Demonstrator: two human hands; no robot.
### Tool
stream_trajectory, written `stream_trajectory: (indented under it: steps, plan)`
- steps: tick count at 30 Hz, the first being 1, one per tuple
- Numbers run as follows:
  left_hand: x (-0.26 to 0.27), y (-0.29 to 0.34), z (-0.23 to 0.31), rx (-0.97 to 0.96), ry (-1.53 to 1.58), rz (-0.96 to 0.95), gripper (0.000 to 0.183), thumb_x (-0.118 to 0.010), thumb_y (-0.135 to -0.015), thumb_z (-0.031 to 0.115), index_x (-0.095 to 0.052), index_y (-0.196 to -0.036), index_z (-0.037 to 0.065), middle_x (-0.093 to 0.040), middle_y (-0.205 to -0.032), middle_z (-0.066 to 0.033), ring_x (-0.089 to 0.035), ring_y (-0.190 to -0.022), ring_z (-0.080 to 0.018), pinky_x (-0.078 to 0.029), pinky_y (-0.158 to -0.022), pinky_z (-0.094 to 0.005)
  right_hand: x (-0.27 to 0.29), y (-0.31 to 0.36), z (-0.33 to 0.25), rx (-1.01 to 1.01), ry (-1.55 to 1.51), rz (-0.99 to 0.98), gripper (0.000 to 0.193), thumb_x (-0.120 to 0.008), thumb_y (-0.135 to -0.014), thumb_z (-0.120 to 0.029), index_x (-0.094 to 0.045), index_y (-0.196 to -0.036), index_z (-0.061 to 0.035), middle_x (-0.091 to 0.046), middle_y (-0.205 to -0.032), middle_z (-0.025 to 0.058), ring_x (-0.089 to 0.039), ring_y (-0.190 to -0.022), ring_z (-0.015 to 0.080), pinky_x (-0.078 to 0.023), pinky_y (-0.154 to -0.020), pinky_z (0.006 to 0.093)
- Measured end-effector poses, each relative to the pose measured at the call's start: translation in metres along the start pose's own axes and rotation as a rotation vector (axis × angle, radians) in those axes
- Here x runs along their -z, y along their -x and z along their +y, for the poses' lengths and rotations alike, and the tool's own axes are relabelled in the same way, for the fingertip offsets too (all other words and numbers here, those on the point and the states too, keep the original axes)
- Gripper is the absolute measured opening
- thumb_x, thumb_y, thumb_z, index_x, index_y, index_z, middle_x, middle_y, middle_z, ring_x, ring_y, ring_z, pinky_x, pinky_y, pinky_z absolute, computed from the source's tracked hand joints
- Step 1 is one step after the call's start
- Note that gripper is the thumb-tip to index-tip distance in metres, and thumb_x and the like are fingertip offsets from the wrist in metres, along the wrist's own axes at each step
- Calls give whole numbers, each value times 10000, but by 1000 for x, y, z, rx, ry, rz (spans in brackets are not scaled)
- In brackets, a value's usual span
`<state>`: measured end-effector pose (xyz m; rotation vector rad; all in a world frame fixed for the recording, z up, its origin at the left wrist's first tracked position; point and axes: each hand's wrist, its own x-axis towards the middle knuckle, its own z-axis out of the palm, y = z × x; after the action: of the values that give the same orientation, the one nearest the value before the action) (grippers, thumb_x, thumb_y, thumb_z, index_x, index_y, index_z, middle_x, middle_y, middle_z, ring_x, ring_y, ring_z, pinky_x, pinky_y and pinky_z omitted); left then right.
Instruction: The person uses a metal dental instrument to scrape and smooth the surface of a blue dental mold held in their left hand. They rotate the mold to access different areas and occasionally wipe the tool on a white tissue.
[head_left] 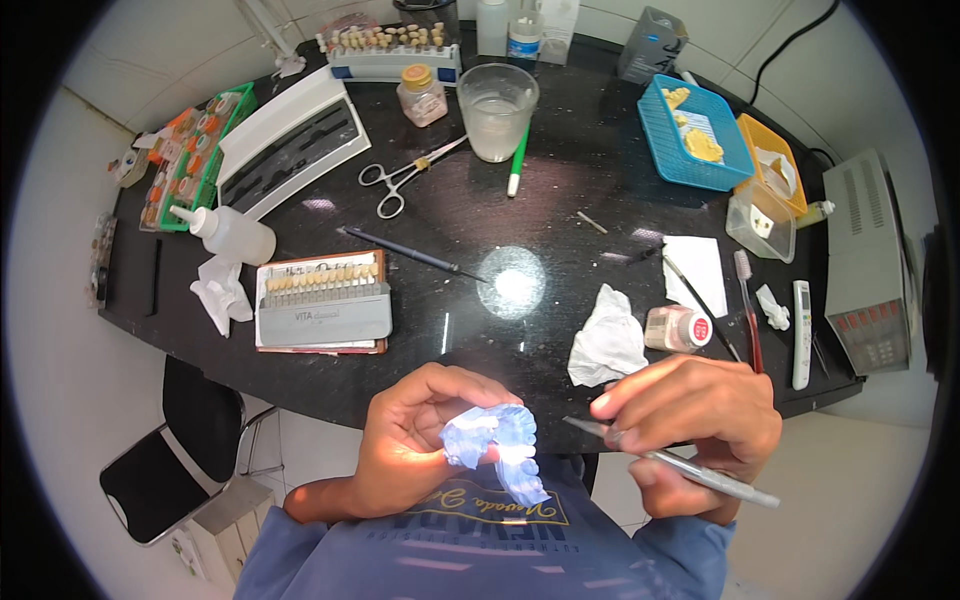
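Observation:
My left hand (400, 440) is closed around a pale blue dental cast (515, 455), low in front of my chest. A row of moulded teeth runs down the cast's right side. In my right hand (705, 420) is a metal carving knife (715, 480), gripped like a pen. Its blade points left toward the cast, with a gap between them. Just beyond the right hand stand a small pink jar with a white cap (675, 328) and a crumpled tissue (608, 340). A tooth shade guide (325, 312) lies on the black table, farther off to the left.
Across the black table (440, 220) lie scissor-like forceps (400, 185), a dark thin tool (410, 250), a toothbrush (747, 300) and a remote (801, 335). A glass of cloudy liquid (497, 110) and a blue basket (695, 135) stand farther back. At the right is a grey machine (865, 260).

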<state>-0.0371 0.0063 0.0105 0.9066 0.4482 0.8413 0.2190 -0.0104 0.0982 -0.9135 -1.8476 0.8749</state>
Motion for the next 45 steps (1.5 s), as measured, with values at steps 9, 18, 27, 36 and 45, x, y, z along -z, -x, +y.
stream_trajectory:
  steps: [9, 18, 27, 36, 45]
  plan:
    - [-4, 7, -10, -231, -231, 179, 479, -810, -750, -74, -533, -1135, -12, -558, -1115, -161, -676, -1066, -319, -604, -911, -391, -82, 21, 19, -73, -187, 420, 265, -845, -705, 17, -660, -894, 35, -712, -817, 153, -737, -850, 282, -630, -729, 372]
    - [-2, 5, -15, -411, -316, 173, 461, -735, -749, -194, -538, -1127, -16, -533, -1144, -178, -646, -1123, -341, -605, -922, -358, -87, 9, 19, 32, 28, 323, 207, -812, -658, 52, -640, -766, 7, -645, -720, 92, -724, -854, 306, -626, -713, 360]
    - [-4, 6, -15, -440, -390, 208, 449, -773, -736, -161, -555, -1099, -13, -544, -1121, -166, -657, -1098, -330, -601, -930, -381, -91, 9, 23, 43, 43, 333, 229, -809, -641, 69, -636, -776, 3, -639, -699, 84, -724, -837, 304, -611, -676, 346]
    - [-8, 4, -18, -551, -458, 248, 458, -824, -687, -141, -570, -1048, -20, -571, -1065, -173, -705, -978, -323, -633, -846, -360, -87, 8, 19, 57, 40, 306, 204, -799, -650, 67, -628, -728, -10, -623, -692, 75, -719, -827, 297, -598, -629, 324]
    - [-9, 5, -19, -594, -506, 234, 490, -838, -661, -146, -581, -1053, -5, -589, -1053, -175, -715, -966, -320, -644, -807, -337, -87, 10, 19, 63, 16, 286, 190, -788, -665, 45, -616, -715, -18, -617, -687, 64, -718, -826, 292, -588, -607, 322]
